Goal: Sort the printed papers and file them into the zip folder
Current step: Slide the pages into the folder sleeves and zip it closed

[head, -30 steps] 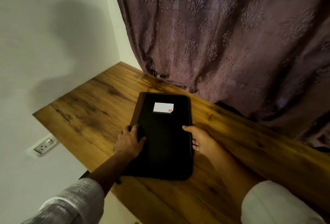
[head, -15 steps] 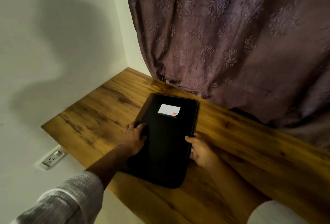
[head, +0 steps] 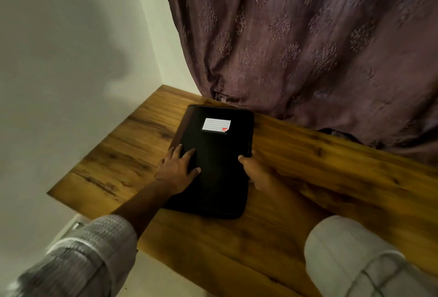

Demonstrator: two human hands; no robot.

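Note:
A black zip folder (head: 219,185) lies closed and flat on the wooden table (head: 336,178), with a white lined label (head: 216,125) near its far end. My left hand (head: 179,170) rests flat on the folder's left side, fingers spread and straight. At the folder's right edge is my right hand (head: 257,171), thumb on top and fingers curled down along the side, gripping that edge. No printed papers are in view.
A purple patterned curtain (head: 308,48) hangs behind the table and touches its far edge. A pale wall (head: 71,59) closes off the left side. The table's left end stops just beyond the folder, and bare wood stretches to the right.
The view has shifted and come closer. My left hand has spread flatter on the folder. My right hand has curled in against the right edge.

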